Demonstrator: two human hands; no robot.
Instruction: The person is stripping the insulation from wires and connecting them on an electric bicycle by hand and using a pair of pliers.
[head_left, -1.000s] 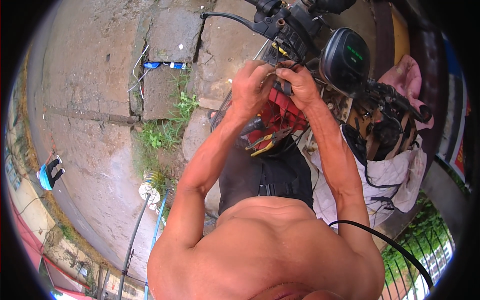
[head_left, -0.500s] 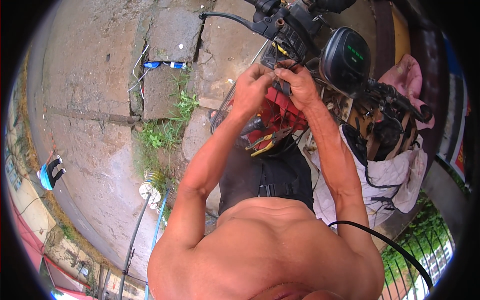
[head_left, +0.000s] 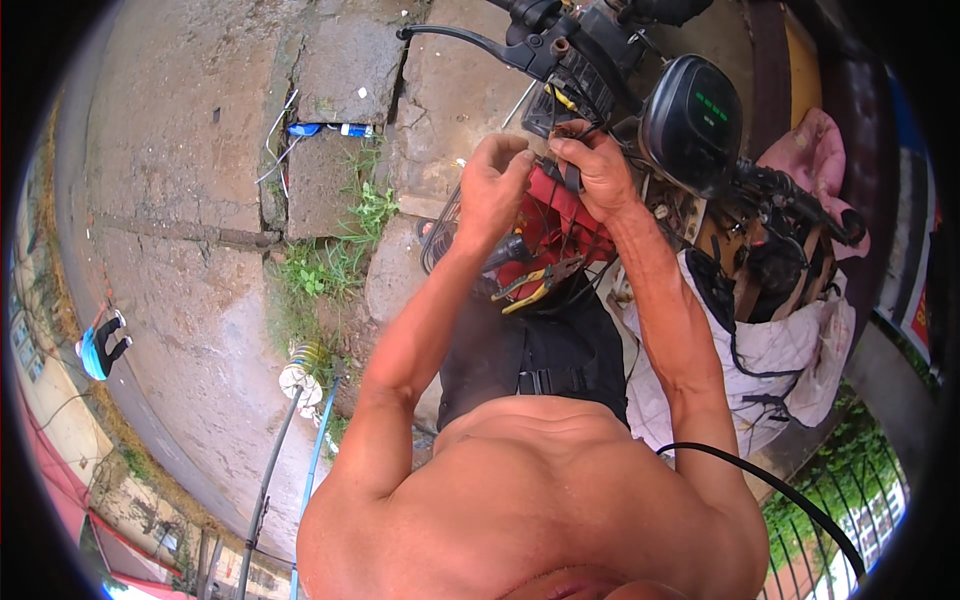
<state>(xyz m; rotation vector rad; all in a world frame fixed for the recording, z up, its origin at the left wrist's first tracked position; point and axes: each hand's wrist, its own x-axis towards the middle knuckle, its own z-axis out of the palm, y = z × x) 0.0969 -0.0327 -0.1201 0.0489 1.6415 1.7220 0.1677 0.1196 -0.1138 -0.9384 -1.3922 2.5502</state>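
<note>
My right hand [head_left: 600,175] pinches a thin dark wire among the cables below the handlebar. A short black strip [head_left: 572,178] hangs beside its thumb. Just left of it, a small gap away, my left hand [head_left: 490,190] is curled with thumb and forefinger close together; anything between them is too small to make out. Under both hands sits a wire basket [head_left: 450,215] with a red bag or box [head_left: 560,215] in it. Yellow-handled pliers [head_left: 532,290] lie at the near end of the basket.
A black brake lever [head_left: 460,38] and a dark dashboard display [head_left: 692,125] are above and right of my hands. White padded cloth [head_left: 780,360] drapes at the right, pink cloth [head_left: 815,150] beyond. Weeds [head_left: 320,265] grow between paving slabs; a person in blue [head_left: 95,350] is far left.
My left hand has drawn back slightly to the left, away from the right hand's fingertips. The right hand stays at the wire.
</note>
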